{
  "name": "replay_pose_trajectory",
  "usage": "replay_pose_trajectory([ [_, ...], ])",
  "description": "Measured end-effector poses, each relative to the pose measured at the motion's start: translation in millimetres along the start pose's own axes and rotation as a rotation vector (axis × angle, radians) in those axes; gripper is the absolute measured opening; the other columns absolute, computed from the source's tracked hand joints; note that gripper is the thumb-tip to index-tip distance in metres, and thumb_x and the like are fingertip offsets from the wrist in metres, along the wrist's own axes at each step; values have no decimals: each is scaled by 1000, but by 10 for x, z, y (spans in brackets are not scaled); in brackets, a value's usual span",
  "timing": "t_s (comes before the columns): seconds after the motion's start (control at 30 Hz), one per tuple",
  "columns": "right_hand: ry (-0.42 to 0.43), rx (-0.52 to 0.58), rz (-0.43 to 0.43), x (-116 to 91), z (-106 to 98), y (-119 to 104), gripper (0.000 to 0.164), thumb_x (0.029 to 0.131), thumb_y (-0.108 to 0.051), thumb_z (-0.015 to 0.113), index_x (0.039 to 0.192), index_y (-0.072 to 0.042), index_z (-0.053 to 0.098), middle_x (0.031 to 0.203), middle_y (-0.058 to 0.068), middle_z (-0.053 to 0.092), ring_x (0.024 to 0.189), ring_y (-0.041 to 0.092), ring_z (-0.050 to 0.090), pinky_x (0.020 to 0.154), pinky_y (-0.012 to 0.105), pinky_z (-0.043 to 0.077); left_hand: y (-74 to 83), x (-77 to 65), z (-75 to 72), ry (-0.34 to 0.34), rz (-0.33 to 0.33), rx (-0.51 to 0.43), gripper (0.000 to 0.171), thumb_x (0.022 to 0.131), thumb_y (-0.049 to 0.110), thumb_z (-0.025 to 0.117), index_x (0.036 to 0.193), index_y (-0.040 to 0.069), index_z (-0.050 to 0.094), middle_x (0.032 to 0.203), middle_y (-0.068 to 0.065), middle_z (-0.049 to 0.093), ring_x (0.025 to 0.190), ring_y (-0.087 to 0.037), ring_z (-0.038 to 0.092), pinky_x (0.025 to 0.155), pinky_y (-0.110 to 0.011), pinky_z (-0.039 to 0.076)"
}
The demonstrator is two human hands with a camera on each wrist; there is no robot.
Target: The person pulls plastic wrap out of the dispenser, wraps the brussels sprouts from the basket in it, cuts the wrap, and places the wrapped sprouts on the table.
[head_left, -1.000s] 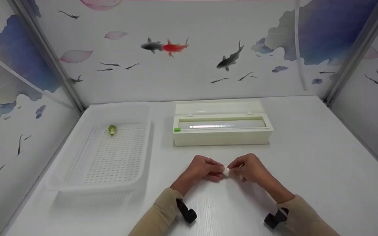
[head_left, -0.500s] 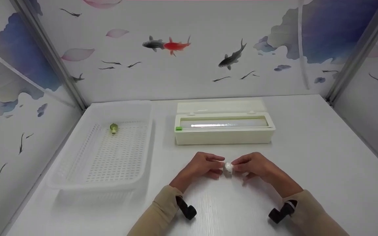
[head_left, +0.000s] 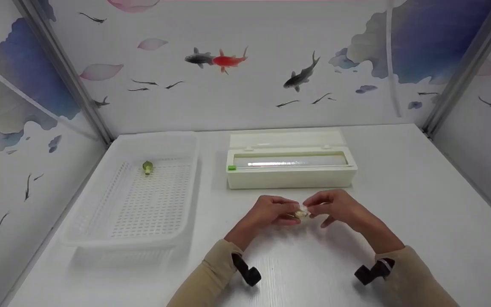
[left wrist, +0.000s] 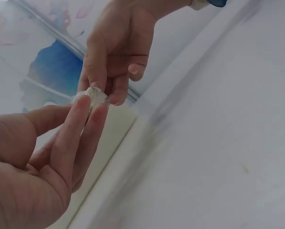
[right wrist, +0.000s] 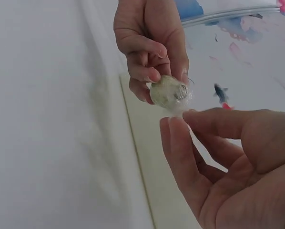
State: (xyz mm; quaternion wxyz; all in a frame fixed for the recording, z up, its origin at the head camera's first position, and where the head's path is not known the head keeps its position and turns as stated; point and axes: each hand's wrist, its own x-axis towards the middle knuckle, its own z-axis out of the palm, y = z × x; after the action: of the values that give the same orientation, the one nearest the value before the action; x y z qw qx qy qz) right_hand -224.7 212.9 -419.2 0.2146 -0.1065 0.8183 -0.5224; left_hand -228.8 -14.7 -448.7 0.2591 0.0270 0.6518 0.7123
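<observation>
Over the table, my left hand (head_left: pixel 273 211) grips a small, pale green, roundish piece (head_left: pixel 301 212) between thumb and fingers. Clear cling film covers it, as the right wrist view shows on the wrapped piece (right wrist: pixel 168 91). My right hand (head_left: pixel 339 209) has its thumb and forefinger pinched at a loose tuft of the film (right wrist: pixel 177 111); its other fingers are bent beneath. In the left wrist view part of the wrapped piece (left wrist: pixel 97 96) shows above the left fingertips, with the right hand (left wrist: pixel 123 43) beyond it.
Behind the hands stands a cream cling film dispenser (head_left: pixel 292 179), lid raised, film roll inside and a green slider (head_left: pixel 232 167) at its left end. On the left a white perforated basket (head_left: pixel 191 196) holds a small green floret-like piece (head_left: pixel 147 167). Printed panels (head_left: pixel 254 102) enclose the table.
Both hands have shifted slightly right and away with the wrapped piece. It has turned, so its yellowish-green side shows where white film showed before.
</observation>
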Motion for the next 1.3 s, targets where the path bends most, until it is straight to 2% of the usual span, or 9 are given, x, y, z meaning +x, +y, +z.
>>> replay_pose_trajectory([
  [0.1,-28,-58,-31,-44,-106,-34,33,92,-18,71,122,-2,68,116,11,70,97,16,67,72,37,64,76,33,70,-5,0,-5,24,90,16,75,110,2,74,101,-14,76,80,-18,76,76,-29,64],
  [0.23,-40,-113,-40,-106,-230,-69,39,90,-24,76,122,-4,68,116,13,71,98,17,67,69,37,64,163,97,168,-6,19,19,22,90,18,76,106,4,76,97,-13,77,74,-14,75,73,-29,64],
  [0.43,-4,-174,-39,-165,-363,-92,43,88,-28,77,121,-2,68,111,13,71,94,18,68,65,35,63,220,223,315,-18,44,39,24,90,26,76,101,4,76,91,-12,77,70,-14,73,71,-32,64],
  [0.63,46,-150,6,-213,-553,-69,46,94,-31,70,127,1,64,116,16,72,95,20,71,69,36,64,244,345,432,-43,98,69,28,95,30,70,103,4,75,100,-5,76,86,-19,75,72,-35,65],
  [0.77,79,-114,44,-255,-696,-46,49,95,-36,68,128,0,63,114,9,72,93,18,71,72,37,63,266,422,525,-89,150,80,29,94,29,72,111,5,75,109,-3,75,101,-24,74,77,-36,65],
  [0.9,94,-109,72,-300,-818,-18,51,95,-39,68,128,-1,62,113,7,71,92,18,70,74,36,63,278,491,643,-113,179,51,29,92,25,74,114,6,75,108,-4,76,103,-25,74,79,-37,64],
  [1.07,96,-139,113,-329,-952,62,54,95,-42,67,131,-2,61,123,12,69,98,19,70,76,35,63,238,619,813,-93,186,8,24,91,21,75,110,7,76,103,-5,77,101,-29,74,75,-37,65],
  [1.3,81,-152,182,-343,-1092,278,52,102,-32,57,139,5,52,134,22,62,104,17,69,79,33,62,18,847,1122,1,112,-34,20,92,16,74,108,5,77,99,-8,77,90,-27,76,71,-37,65],
])
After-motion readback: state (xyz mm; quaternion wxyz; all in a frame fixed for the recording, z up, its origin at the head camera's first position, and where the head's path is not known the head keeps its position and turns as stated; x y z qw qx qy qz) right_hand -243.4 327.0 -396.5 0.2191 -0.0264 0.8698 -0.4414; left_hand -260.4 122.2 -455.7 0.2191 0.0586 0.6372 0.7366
